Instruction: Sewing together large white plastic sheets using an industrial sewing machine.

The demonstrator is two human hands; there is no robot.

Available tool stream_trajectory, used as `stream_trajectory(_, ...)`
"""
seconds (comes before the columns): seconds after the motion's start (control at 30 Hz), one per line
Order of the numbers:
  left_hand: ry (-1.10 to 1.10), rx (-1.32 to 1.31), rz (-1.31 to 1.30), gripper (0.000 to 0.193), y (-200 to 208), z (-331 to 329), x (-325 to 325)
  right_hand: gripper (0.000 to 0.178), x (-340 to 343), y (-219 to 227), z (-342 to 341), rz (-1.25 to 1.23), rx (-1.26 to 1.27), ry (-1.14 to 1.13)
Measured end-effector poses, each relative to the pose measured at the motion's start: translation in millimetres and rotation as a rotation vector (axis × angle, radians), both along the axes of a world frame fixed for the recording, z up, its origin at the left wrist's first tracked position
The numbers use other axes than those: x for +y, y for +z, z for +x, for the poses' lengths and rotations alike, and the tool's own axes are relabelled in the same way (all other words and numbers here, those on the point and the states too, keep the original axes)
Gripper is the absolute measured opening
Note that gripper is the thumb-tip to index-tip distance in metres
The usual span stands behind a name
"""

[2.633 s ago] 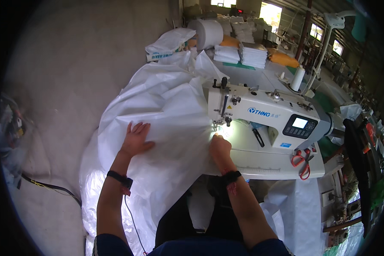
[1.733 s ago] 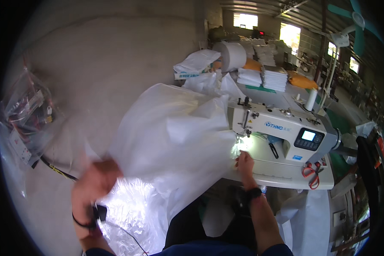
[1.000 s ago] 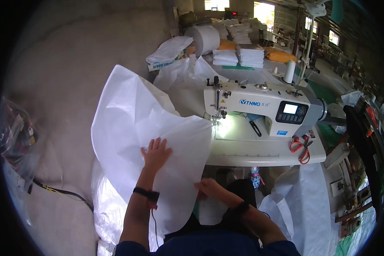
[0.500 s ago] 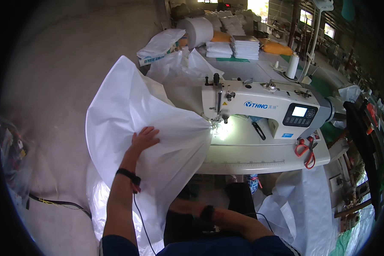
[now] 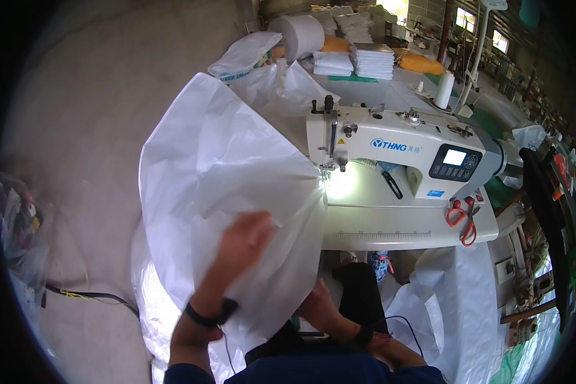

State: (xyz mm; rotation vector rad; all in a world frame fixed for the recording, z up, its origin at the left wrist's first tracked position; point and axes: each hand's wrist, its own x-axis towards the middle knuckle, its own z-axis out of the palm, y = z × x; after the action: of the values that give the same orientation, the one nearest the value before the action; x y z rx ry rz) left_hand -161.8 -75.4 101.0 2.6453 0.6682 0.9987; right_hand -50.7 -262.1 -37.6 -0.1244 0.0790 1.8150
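A large sheet of white woven-plastic fabric (image 5: 237,166) spreads over the left end of the sewing table, its right corner gathered under the needle of a white sewing machine (image 5: 365,137). My left hand (image 5: 244,238), smeared by motion, is over the lower middle of the sheet; its fingers cannot be made out. Below the table's front edge, my right hand (image 5: 321,306) is closed at the sheet's lower right edge, thumb up, with its other fingers partly hidden. The machine's lamp lights the spot beside the needle.
Red-handled scissors (image 5: 470,224) and a black thread snipper (image 5: 392,185) lie on the machine bed. A white thread cone (image 5: 443,89) stands behind. Folded white stacks (image 5: 372,63) and a big white roll (image 5: 297,37) sit farther back. White fabric (image 5: 457,301) hangs at the right.
My left hand has lifted from lying spread on the sheet and moved right and nearer. My right hand has come up to the sheet's lower edge. The sheet has shifted and flattened somewhat.
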Motion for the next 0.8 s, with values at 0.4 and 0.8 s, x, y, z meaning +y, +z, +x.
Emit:
stream_trajectory(0.4, 0.628, 0.242, 0.136, 0.057, -68, -8, -67, 0.040, -50, 3, -24, -0.147, -1.139, 0.312)
stream_trajectory(0.8, 0.302, 0.160, 0.133, 0.009, -28, -51, -55, 0.039, -38, -3, -22, -0.195, -1.101, -0.018)
